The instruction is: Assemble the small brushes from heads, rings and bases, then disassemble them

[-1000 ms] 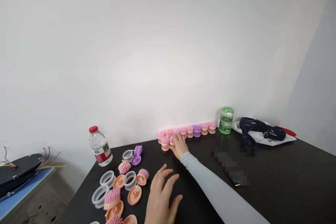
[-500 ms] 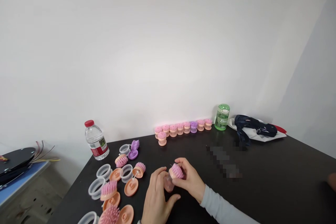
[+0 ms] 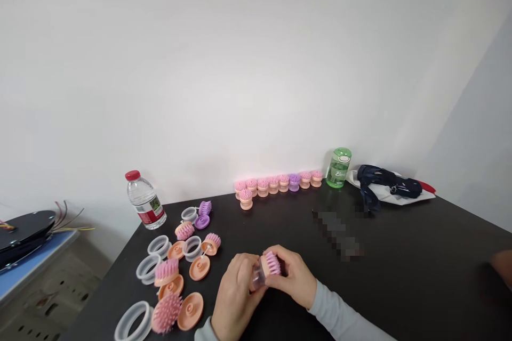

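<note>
Between my hands is a small round scrub brush [image 3: 272, 264] with pink bristles pointing right and a clear collar on its left side. My left hand [image 3: 237, 294] is closed around the collar end, its fingers partly hiding it. My right hand [image 3: 295, 278] grips the bristle head, thumb below and fingers above. To the left lie loose brush parts: a pink bristle head [image 3: 167, 313], an orange disc [image 3: 190, 311], a clear ring [image 3: 134, 322], another orange disc [image 3: 199, 268] and a purple bristle head [image 3: 205, 208].
Along the wall stands a row of assembled brushes [image 3: 273, 185], mostly pink, one purple. A water bottle [image 3: 146, 200] is at the left, a green jar [image 3: 338, 168] at the back right beside a dark strapped pouch [image 3: 390, 182]. Another person's hand [image 3: 502, 268] shows at the right edge.
The brush has turned so its bristles face right, with the clear collar against its head. My left hand has closed around the collar end, its thumb drawn in. The view has shifted slightly.
</note>
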`<move>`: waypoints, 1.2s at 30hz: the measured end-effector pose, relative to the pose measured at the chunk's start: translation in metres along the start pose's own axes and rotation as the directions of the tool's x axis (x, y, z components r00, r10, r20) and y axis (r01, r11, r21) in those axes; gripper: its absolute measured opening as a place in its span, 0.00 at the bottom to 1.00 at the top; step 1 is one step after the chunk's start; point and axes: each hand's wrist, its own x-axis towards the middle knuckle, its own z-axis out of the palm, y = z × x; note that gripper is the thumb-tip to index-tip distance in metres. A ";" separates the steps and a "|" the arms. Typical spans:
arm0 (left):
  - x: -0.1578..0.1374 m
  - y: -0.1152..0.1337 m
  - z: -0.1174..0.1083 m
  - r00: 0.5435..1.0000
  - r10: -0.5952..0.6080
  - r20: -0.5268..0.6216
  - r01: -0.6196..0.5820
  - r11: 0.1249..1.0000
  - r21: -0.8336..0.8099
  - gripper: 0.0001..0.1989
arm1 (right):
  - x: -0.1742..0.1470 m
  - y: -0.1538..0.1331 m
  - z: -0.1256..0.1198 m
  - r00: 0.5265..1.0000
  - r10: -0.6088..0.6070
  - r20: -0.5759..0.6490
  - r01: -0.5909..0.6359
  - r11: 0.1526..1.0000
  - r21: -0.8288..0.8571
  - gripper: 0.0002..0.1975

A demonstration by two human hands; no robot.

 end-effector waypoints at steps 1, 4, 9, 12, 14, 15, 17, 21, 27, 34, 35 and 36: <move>0.000 0.001 -0.002 1.000 -0.026 0.013 0.026 1.000 0.000 0.13 | 0.000 -0.001 -0.002 0.999 -0.034 0.025 0.034 0.999 0.000 0.18; 0.002 0.003 -0.005 0.995 -0.096 0.041 0.096 0.995 -0.002 0.15 | -0.001 0.000 -0.006 0.986 -0.149 0.074 0.150 0.988 -0.017 0.22; 0.003 0.004 -0.004 0.999 -0.051 -0.004 0.051 0.999 -0.007 0.11 | -0.002 0.009 -0.004 0.999 -0.013 0.050 0.009 0.997 0.074 0.40; 0.000 0.002 -0.002 1.000 0.002 -0.001 -0.002 1.000 0.003 0.09 | -0.002 0.009 -0.005 0.998 0.030 0.046 -0.032 0.999 0.029 0.20; -0.001 0.001 -0.001 1.000 0.014 0.003 -0.014 1.000 0.004 0.11 | -0.002 0.008 -0.005 0.999 -0.014 0.053 0.012 0.999 0.040 0.19; -0.002 0.000 -0.001 1.000 0.012 0.003 -0.012 1.000 0.005 0.11 | -0.003 0.007 -0.005 0.998 -0.027 0.055 0.023 0.997 0.073 0.25; -0.002 0.000 -0.001 1.000 0.006 -0.003 -0.006 1.000 0.007 0.12 | -0.003 0.008 -0.004 0.998 -0.005 0.059 -0.004 0.990 0.144 0.36; -0.002 0.000 0.000 0.998 0.051 0.023 -0.051 0.999 0.016 0.12 | -0.003 0.011 -0.003 0.993 0.081 0.084 -0.093 0.985 0.148 0.24; -0.002 0.000 0.001 0.997 0.059 0.051 -0.060 0.998 0.019 0.13 | -0.003 0.011 -0.003 0.992 0.074 0.098 -0.090 0.982 0.167 0.35; -0.002 0.001 -0.001 0.995 0.078 0.065 -0.079 0.997 0.021 0.11 | -0.004 0.017 -0.001 0.985 0.113 0.127 -0.141 0.962 0.233 0.38; -0.002 0.001 -0.001 0.995 0.080 0.062 -0.081 0.996 0.022 0.11 | -0.004 0.017 -0.001 0.983 0.134 0.126 -0.159 0.962 0.221 0.35; -0.002 0.001 0.000 0.995 0.084 0.060 -0.085 0.996 0.022 0.11 | -0.004 0.017 -0.001 0.983 0.137 0.125 -0.160 0.966 0.204 0.31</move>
